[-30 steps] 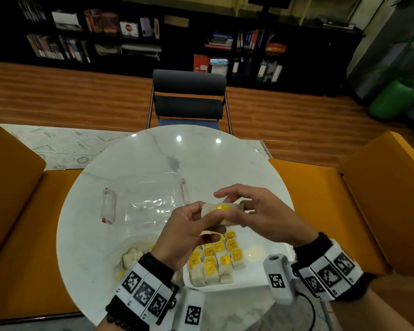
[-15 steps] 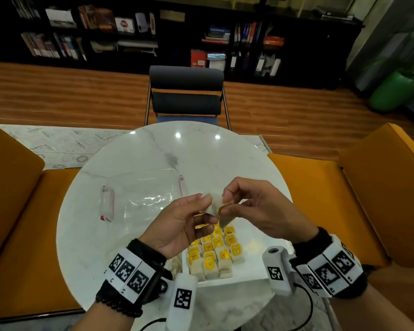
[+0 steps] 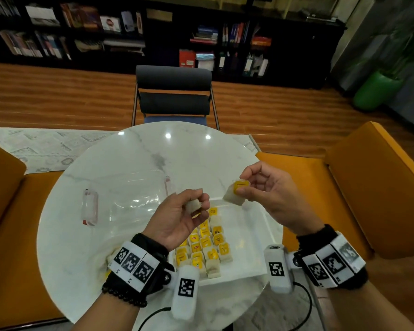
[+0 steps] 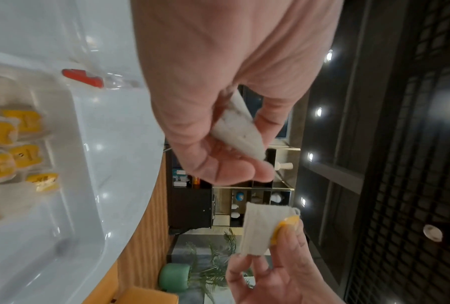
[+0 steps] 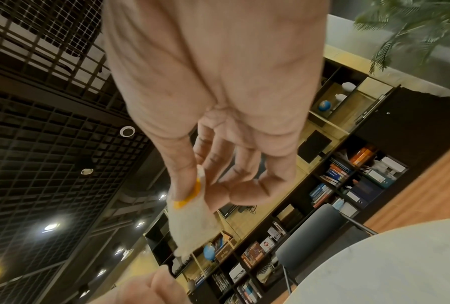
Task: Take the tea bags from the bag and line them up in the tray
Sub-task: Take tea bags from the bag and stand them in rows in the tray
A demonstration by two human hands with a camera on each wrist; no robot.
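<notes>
From the head view, each hand holds one tea bag above the white tray [image 3: 251, 237], so the step in hand looks like setting both down beside the rows already there. To do it well, I would lower one at a time, yellow tag up, into the bare stretch of tray to the right of the filled rows [image 3: 204, 244], keeping it square to its neighbours. The left hand [image 3: 177, 218] has its fingers curled round a tea bag [image 3: 193, 205]; the right hand [image 3: 270, 194] pinches a second tea bag [image 3: 234, 195] by its tag end. The clear plastic bag [image 3: 129, 199] lies flat on the worktop [image 3: 86, 235] behind the tray.

In the left wrist view, thumb and fingers [image 4: 260, 174] are closed on the pale bag [image 4: 240, 133], and the other bag [image 4: 264, 228] hangs close by in the right hand's pinch.

In the right wrist view, the thumb and forefinger are clamped on the tag [image 5: 190, 197]; the remaining fingers [image 5: 247, 195] are loosely bent, touching nothing that I can see
</notes>
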